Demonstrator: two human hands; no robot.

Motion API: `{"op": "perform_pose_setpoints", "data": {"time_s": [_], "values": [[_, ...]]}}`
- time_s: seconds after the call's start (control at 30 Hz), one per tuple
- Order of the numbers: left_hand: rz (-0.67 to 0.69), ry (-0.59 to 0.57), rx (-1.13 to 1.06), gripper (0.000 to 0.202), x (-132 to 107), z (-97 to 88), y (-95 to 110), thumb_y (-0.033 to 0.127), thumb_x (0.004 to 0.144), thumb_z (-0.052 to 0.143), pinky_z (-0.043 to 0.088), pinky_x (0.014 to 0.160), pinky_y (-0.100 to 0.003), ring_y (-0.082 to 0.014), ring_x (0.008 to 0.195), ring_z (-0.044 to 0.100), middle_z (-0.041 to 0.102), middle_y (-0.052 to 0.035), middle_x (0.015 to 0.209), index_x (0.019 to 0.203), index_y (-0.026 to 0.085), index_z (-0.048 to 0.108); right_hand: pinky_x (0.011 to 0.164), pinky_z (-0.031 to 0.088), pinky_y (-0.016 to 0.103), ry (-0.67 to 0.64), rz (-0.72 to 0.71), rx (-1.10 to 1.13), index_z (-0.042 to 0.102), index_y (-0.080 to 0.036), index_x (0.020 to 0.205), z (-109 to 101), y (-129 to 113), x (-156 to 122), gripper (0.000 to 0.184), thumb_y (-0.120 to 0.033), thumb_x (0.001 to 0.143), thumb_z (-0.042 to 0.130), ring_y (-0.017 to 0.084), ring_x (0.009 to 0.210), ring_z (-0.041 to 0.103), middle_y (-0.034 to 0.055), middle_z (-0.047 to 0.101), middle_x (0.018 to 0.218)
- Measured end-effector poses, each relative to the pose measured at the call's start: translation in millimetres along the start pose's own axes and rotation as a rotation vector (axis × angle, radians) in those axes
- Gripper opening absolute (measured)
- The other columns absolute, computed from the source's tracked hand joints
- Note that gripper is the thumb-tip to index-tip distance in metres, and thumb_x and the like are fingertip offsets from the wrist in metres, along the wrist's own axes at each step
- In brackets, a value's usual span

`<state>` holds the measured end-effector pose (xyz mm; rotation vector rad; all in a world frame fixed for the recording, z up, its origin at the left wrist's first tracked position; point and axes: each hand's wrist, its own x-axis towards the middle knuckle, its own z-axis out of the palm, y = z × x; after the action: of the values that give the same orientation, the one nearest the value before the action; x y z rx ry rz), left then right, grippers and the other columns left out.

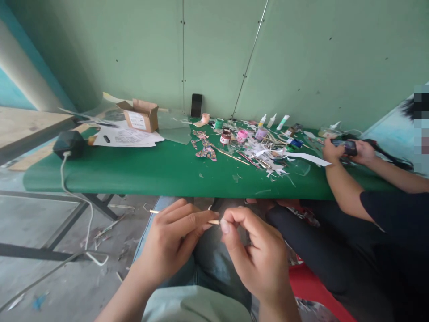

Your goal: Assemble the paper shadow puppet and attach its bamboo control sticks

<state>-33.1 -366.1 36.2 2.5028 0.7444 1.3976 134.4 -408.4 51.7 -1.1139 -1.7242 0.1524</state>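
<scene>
My left hand (179, 235) is closed around a thin, pale wooden stick (213, 222), which pokes out on both sides of the fingers above my lap. At the stick's right end my right hand (253, 252) pinches thumb and forefinger together. Whatever is between those fingertips is too small to make out. Both hands are in front of the near edge of the green-covered table (174, 174).
Paint jars (225, 137), paper scraps (273, 154) and glue bottles (262, 120) crowd the table. A cardboard box (142, 117), a black adapter (69, 144) and a propped phone (196, 105) stand left. At right, another person's hands (365, 152) hold a phone; a red stool (311, 286) is below.
</scene>
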Motion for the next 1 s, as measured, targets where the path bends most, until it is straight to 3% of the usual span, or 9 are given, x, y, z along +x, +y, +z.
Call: {"op": "perform_pose_setpoints", "data": {"time_s": [0.27, 0.47, 0.63, 0.73, 0.83, 1.0], "values": [[-0.005, 0.021, -0.022, 0.022, 2.0, 0.9, 3.6, 0.006, 0.088, 0.058, 0.045, 0.061, -0.024, -0.0119, 0.066, 0.054, 0.07, -0.0015, 0.077, 0.104, 0.019, 0.068, 0.059, 0.048, 0.019, 0.031, -0.013, -0.008, 0.053, -0.021, 0.08, 1.3, -2.4, -0.5, 0.013, -0.014, 0.09, 0.048, 0.01, 0.059, 0.06, -0.0016, 0.063, 0.067], [0.06, 0.107, 0.052, 0.029, 0.3, 6.3, -1.8, 0.003, 0.085, 0.063, 0.043, 0.058, -0.021, -0.0093, 0.062, 0.051, 0.074, -0.0007, 0.084, 0.109, 0.019, 0.067, 0.06, 0.049, 0.019, 0.054, -0.035, -0.056, 0.054, -0.021, 0.081, 2.9, -0.3, 1.5, 0.014, -0.011, 0.089, 0.048, 0.011, 0.06, 0.062, -0.001, 0.063, 0.067], [-0.023, 0.005, 0.069, 0.023, 2.7, 3.4, 1.4, 0.012, 0.092, 0.057, 0.046, 0.061, -0.022, -0.0112, 0.069, 0.056, 0.071, -0.0017, 0.082, 0.112, 0.019, 0.066, 0.06, 0.048, 0.017, 0.075, -0.035, -0.014, 0.053, -0.02, 0.083, 7.6, 6.7, -0.9, 0.012, -0.012, 0.09, 0.049, 0.009, 0.06, 0.06, -0.0021, 0.062, 0.067], [-0.061, -0.02, 0.059, 0.017, 2.9, 1.4, 3.9, 0.015, 0.094, 0.053, 0.048, 0.064, -0.023, -0.0125, 0.072, 0.059, 0.071, -0.0024, 0.081, 0.103, 0.018, 0.068, 0.061, 0.047, 0.016, 0.086, -0.047, -0.008, 0.053, -0.02, 0.083, 10.9, 7.3, -2.7, 0.011, -0.012, 0.09, 0.05, 0.008, 0.061, 0.06, -0.0021, 0.061, 0.068], [-0.015, 0.033, 0.068, 0.015, 1.0, 3.3, 3.3, 0.011, 0.092, 0.055, 0.047, 0.059, -0.022, -0.0109, 0.064, 0.056, 0.071, -0.0008, 0.077, 0.098, 0.018, 0.067, 0.061, 0.046, 0.015, 0.083, -0.047, -0.014, 0.052, -0.02, 0.082, 11.8, 6.6, -4.1, 0.012, -0.012, 0.09, 0.048, 0.008, 0.06, 0.059, -0.0025, 0.06, 0.067], [0.053, 0.11, 0.093, 0.023, -2.6, 8.8, -1.2, 0.008, 0.089, 0.061, 0.046, 0.056, -0.022, -0.0096, 0.06, 0.052, 0.075, -0.0013, 0.085, 0.108, 0.02, 0.066, 0.058, 0.044, 0.015, 0.08, -0.006, 0.0, 0.052, -0.02, 0.082, 12.3, 9.8, -6.6, 0.012, -0.014, 0.091, 0.047, 0.008, 0.059, 0.06, -0.0024, 0.06, 0.066]]}}
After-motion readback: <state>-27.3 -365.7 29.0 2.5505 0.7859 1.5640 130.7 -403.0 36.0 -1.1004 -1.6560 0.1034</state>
